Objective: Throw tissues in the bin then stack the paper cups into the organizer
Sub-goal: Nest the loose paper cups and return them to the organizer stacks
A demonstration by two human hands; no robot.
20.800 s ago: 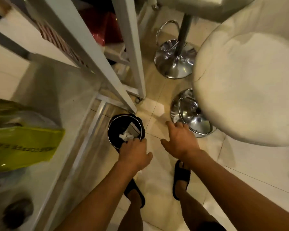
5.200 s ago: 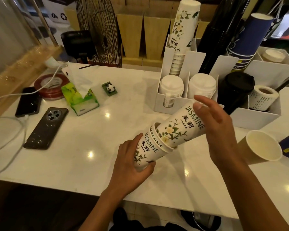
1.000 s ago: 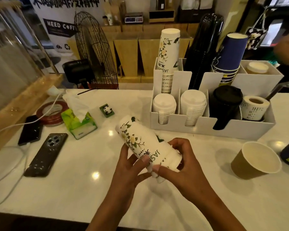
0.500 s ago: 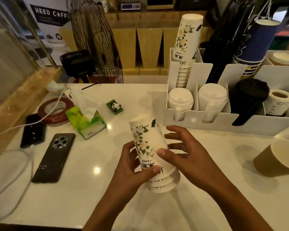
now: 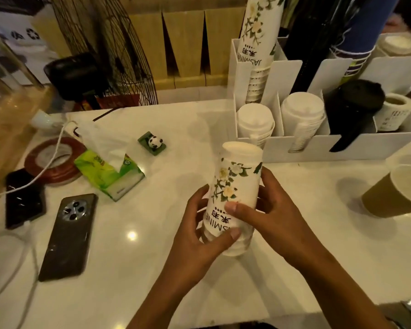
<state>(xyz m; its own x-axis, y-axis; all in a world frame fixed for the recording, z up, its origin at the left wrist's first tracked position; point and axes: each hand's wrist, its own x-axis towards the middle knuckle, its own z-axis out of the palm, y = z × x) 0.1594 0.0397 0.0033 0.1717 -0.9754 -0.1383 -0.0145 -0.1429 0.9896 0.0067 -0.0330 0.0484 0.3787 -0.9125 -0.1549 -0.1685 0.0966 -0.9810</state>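
At the far left of the counter (image 5: 152,269) I see a tape roll (image 5: 55,160) with a white cable (image 5: 40,172) lying across it, and two phones (image 5: 68,236) lie flat near the front edge. Just right of them is a green tissue pack (image 5: 109,174), and behind it a small panda figure (image 5: 153,143). A fan (image 5: 109,51) stands at the back edge. The middle of the counter, between the tissue pack and my hands, is free, and the strip in front of the organizer (image 5: 318,148) is also free. My left hand (image 5: 199,243) and my right hand (image 5: 271,214) both close around the cups (image 5: 233,193), a short nested stack with flower print, held upside down above the counter, a little tilted. The left thumb presses low on the front, the right thumb a little above it, and the other fingers wrap behind. The organizer stands behind the stack, well apart from it. Its back left compartment holds a tall stack of the same flower cups (image 5: 259,43); the two front compartments hold white lids (image 5: 255,122). Further right in it are black lids (image 5: 356,100), a label roll (image 5: 396,110) and blue cups (image 5: 363,32). At the right, a brown cup (image 5: 399,191) stands alone and empty near the counter's edge.
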